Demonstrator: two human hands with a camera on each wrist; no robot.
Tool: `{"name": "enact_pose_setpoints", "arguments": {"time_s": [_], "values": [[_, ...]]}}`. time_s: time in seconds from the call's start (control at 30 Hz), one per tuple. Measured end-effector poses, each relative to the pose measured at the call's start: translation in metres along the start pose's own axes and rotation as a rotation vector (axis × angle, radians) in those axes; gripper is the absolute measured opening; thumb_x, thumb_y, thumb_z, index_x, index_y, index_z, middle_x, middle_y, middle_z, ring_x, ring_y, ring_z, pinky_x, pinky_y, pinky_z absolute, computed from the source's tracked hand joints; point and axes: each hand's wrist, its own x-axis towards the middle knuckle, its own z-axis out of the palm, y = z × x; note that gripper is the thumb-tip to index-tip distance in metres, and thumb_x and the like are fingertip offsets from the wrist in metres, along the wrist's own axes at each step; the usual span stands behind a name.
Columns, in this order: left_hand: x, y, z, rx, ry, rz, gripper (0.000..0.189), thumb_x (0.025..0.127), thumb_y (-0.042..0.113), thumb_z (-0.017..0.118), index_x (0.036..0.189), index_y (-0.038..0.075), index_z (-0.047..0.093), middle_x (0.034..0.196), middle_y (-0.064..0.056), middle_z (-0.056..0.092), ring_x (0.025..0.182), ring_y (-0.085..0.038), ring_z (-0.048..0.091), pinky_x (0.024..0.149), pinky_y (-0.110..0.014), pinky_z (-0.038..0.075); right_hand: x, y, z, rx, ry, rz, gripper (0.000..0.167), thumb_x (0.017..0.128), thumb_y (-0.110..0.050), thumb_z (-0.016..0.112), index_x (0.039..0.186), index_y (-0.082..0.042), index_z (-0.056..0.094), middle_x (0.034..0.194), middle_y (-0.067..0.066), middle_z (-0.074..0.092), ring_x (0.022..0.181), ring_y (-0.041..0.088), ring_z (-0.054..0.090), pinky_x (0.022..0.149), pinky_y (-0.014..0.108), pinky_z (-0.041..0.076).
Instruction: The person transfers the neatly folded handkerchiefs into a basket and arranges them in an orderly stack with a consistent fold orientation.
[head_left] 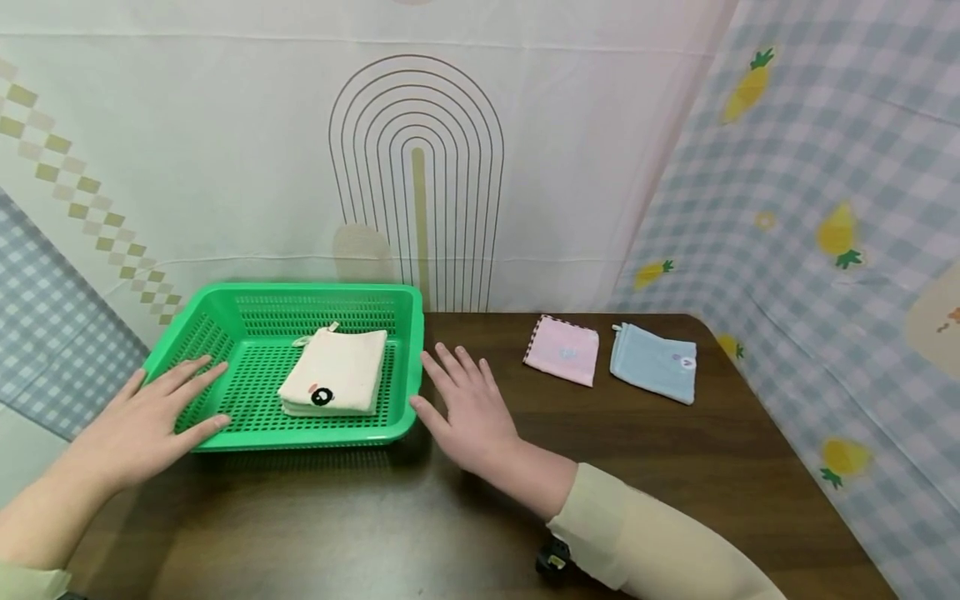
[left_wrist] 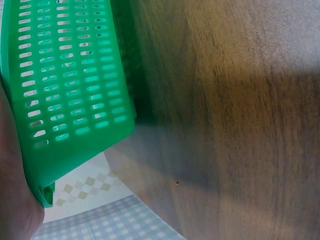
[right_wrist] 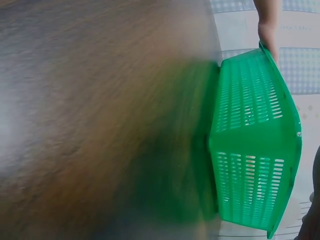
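A green plastic basket (head_left: 315, 437) with slotted walls stands on the brown table. Inside it lies a folded cream towel (head_left: 337, 367) with a black-and-white eye design near one corner. My left hand (head_left: 153, 417) is spread over the basket's left rim, fingers extended; its edge (left_wrist: 15, 185) lies along the rim in the left wrist view. Beside the right rim is my right hand (head_left: 472, 408), fingers straight and spread, the thumb tip at or very near the rim. Whether it touches I cannot tell. Neither hand grips anything. In the right wrist view the basket's slotted outer walls (right_wrist: 255, 135) show.
Right of the basket, a pink folded cloth (head_left: 564, 350) and a light blue one (head_left: 654, 363) lie flat on the dark wood table (head_left: 315, 525). A patterned white curtain (head_left: 562, 150) hangs behind; a checked curtain with pineapples (head_left: 795, 208) borders the right edge.
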Motion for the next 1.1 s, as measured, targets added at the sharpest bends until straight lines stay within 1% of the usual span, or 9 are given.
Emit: {"name": "enact_pose_setpoints", "arguments": {"time_s": [0.3,0.47,0.77,1.0,1.1], "values": [[-0.001,0.000,0.000,-0.004,0.008,-0.007,0.081,0.094,0.053,0.061,0.160,0.027,0.022,0.157,-0.019,0.030,0.134,-0.049,0.038,0.118,-0.049,-0.018,-0.014,0.015,0.000,0.007,-0.003,0.044,0.070,0.100,-0.067,0.022,0.159,-0.027,0.025,0.165,-0.004,0.018,0.152,0.024,0.012,0.122,0.050,0.007],[-0.001,-0.001,0.000,-0.004,0.019,-0.002,0.081,0.094,0.053,0.061,0.160,0.026,0.022,0.158,-0.018,0.029,0.134,-0.049,0.038,0.118,-0.049,-0.017,-0.021,0.025,0.002,0.006,-0.008,0.064,0.070,0.100,-0.067,0.022,0.159,-0.028,0.026,0.165,-0.003,0.019,0.152,0.023,0.012,0.122,0.050,0.007],[0.000,-0.001,0.001,-0.005,0.017,-0.004,0.081,0.094,0.052,0.062,0.160,0.027,0.022,0.157,-0.019,0.030,0.133,-0.050,0.039,0.118,-0.049,-0.017,-0.030,0.041,0.003,0.007,-0.025,0.106,0.066,0.103,-0.061,0.026,0.159,-0.026,0.026,0.165,-0.001,0.020,0.152,0.024,0.013,0.122,0.050,0.008],[-0.001,-0.002,0.002,-0.006,0.023,-0.002,0.081,0.093,0.052,0.063,0.160,0.027,0.022,0.158,-0.018,0.030,0.133,-0.050,0.040,0.118,-0.050,-0.016,-0.036,0.057,0.003,0.003,-0.022,0.150,0.066,0.102,-0.062,0.026,0.158,-0.027,0.027,0.165,-0.003,0.019,0.152,0.025,0.014,0.122,0.049,0.009],[0.000,-0.002,0.002,-0.003,0.024,0.001,0.081,0.093,0.052,0.063,0.160,0.027,0.022,0.158,-0.018,0.029,0.133,-0.050,0.040,0.118,-0.050,-0.017,-0.037,0.063,0.004,0.005,-0.024,0.159,0.067,0.102,-0.062,0.025,0.158,-0.026,0.027,0.165,-0.001,0.019,0.152,0.026,0.015,0.122,0.049,0.008]]}}
